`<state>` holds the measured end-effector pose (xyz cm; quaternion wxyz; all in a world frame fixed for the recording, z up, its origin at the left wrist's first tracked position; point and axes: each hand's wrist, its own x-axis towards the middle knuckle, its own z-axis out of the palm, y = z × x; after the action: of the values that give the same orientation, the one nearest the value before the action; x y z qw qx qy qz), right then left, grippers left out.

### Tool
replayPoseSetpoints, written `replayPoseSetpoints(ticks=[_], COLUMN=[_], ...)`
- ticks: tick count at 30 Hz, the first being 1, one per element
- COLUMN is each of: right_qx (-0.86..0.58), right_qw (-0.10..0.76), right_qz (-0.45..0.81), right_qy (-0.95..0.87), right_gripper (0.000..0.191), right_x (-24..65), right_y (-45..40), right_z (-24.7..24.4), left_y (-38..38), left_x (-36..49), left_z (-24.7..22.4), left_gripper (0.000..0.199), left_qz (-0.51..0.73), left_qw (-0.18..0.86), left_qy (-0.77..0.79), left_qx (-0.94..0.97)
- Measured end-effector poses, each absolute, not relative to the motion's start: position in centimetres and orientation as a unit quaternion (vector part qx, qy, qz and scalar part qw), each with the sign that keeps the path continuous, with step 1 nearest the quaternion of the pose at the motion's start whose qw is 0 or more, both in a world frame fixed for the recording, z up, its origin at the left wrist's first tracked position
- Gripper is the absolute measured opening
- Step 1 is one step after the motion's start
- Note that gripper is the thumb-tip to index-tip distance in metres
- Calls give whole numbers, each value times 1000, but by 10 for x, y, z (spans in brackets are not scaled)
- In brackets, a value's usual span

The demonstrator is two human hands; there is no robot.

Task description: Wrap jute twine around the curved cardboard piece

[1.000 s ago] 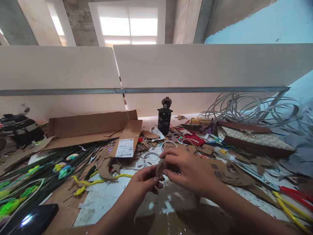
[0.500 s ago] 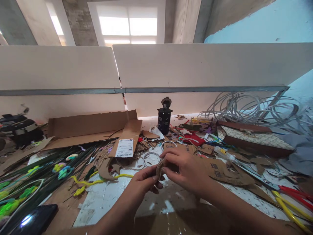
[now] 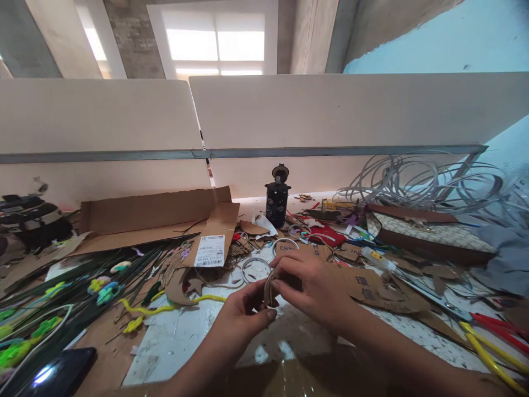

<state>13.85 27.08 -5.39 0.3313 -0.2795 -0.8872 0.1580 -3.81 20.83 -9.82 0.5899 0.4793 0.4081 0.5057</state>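
"The thumb of the left hand (image 3: 243, 311) has dropped lower, just under the brown ring (image 3: 269, 292)."
"And the fingers?"
"Left and right hand (image 3: 309, 281) both grasp the ring between them, above the desk (image 3: 177, 342)."
"What's nearby?"
"A pale hoop (image 3: 243, 271) just beyond, a black bottle (image 3: 276, 203) farther back, scissors (image 3: 452, 309) off right."

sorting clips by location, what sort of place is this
Likely a craft workspace: a cardboard crescent, fuzzy flowers and red-handled scissors lie among scraps on a cluttered work surface.
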Motion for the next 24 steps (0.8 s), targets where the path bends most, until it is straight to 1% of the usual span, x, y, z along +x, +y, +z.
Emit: replayPoseSetpoints(ticks=[3,5,10,15,24], right_qx=[-283,-288,-289,-287,-281], right_qw=[334,336,339,340,354], right_qz=[166,168,173,181,190], right_qy=[-883,-881,-879,-877,-872], right_gripper=[10,12,13,15,15], right_x=[138,137,136,136,136], right_y=[270,270,269,268,269], right_z=[-55,-56,-56,-56,-58], left_y=[207,206,200,196,195], left_x=[-36,-34,-29,-29,-29], left_z=[-95,-95,-96,-95,-93], left_gripper=[33,30,36,36,43], left_qz=[508,510,515,503,488], left_qw=[567,549,502,437,434], left_qy=[420,436,477,518,521], left_qx=[494,498,505,536,550])
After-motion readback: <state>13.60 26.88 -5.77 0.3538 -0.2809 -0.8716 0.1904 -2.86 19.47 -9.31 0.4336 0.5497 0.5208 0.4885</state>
